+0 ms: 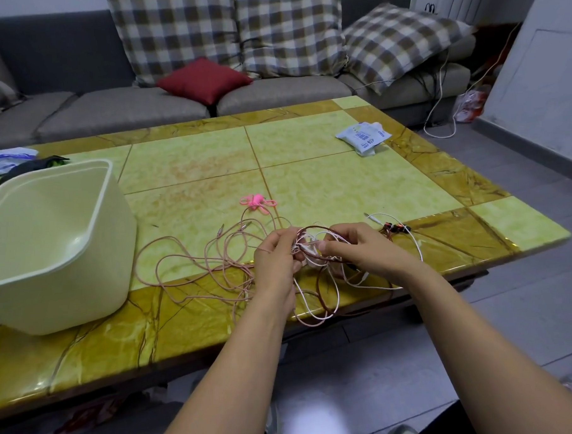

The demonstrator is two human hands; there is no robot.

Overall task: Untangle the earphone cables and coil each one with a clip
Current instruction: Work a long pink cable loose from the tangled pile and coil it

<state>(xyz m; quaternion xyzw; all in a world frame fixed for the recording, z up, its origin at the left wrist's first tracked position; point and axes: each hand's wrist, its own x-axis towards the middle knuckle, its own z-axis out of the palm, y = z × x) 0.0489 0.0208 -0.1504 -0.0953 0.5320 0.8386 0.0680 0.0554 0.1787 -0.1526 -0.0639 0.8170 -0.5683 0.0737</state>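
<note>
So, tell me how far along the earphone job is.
Done: nothing coiled or clipped; the pink clips lie unused on the table. In hand: left hand and right hand pinch the knot of white, brown and pink cables. Left: free every cable, then coil and clip each.

Hands: left hand and right hand pinch a knot of cables — held above the table's near edge
Pink cable: sprawls in loops on the table
Clips: pink, beyond the hands
Bin: cream — on the left
</note>
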